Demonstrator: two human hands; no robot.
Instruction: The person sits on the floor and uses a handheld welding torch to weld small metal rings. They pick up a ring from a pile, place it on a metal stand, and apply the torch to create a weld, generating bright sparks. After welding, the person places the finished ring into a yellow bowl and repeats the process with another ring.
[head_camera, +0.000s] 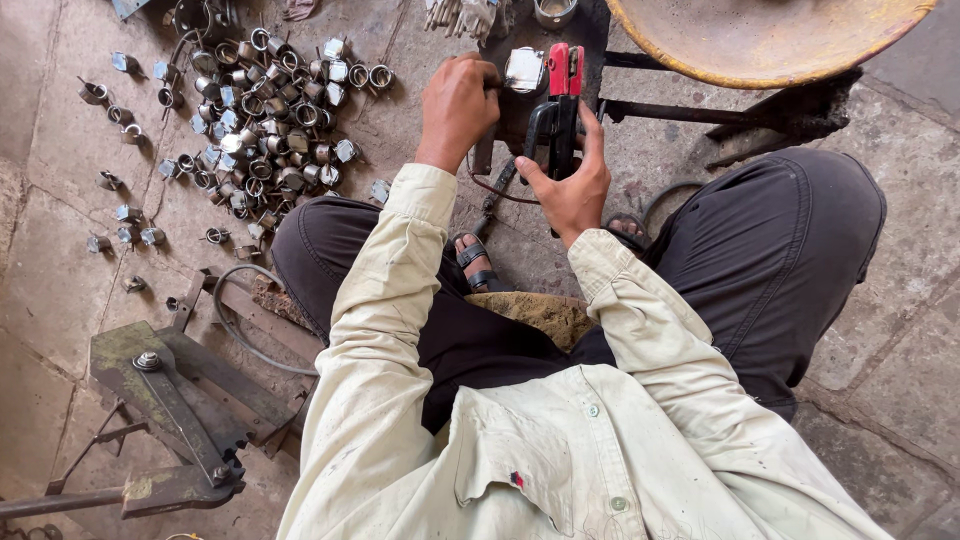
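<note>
The heap of small metal parts (265, 110) looked shiny. The stone floor (60, 290) was rough and matt. The shirt sleeve (380, 300) was pale cloth.

A small shiny metal piece (524, 70), squarish and silvery, sits flat on the dark work block, pinched at its left edge. Just beside it on the right stands a welding electrode holder (563, 105) with red-covered jaws at the top and a black handle below, held nearly upright, its red tip touching or just short of the piece's right edge
</note>
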